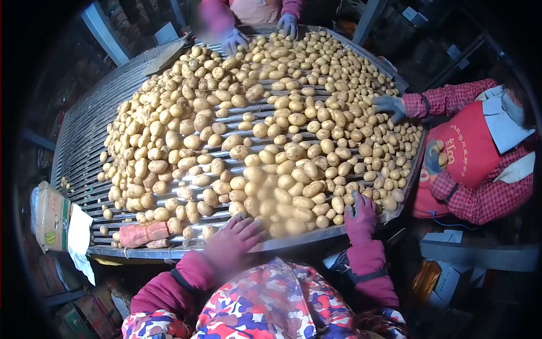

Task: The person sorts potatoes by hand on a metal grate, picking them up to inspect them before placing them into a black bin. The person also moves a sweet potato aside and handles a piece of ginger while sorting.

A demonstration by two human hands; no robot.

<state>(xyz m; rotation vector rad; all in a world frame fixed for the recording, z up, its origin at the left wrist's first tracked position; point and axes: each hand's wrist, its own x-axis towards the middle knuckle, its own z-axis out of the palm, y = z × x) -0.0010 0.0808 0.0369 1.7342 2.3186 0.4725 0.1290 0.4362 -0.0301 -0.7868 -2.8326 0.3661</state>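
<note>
A wide heap of potatoes (293,152) covers a slatted metal sorting table (90,113). At the near rim, my left hand (234,240) in a magenta glove lies with its fingers stretched out beside the closest potatoes. A blurry patch hides part of the glove and the potatoes just beyond it. My right hand (360,219), gloved in the same colour, rests at the near right edge with fingers apart, against the potatoes there. Neither hand shows a potato in its grip. A rolled reddish cloth bundle (144,234) lies on the slats left of my left hand.
Opposite me, a person in grey-blue gloves (234,42) reaches into the heap. On the right, a person in a red apron (463,147) has one gloved hand (389,107) on the potatoes. A cardboard box (52,217) stands at the left; a flat board (165,57) lies at the back left.
</note>
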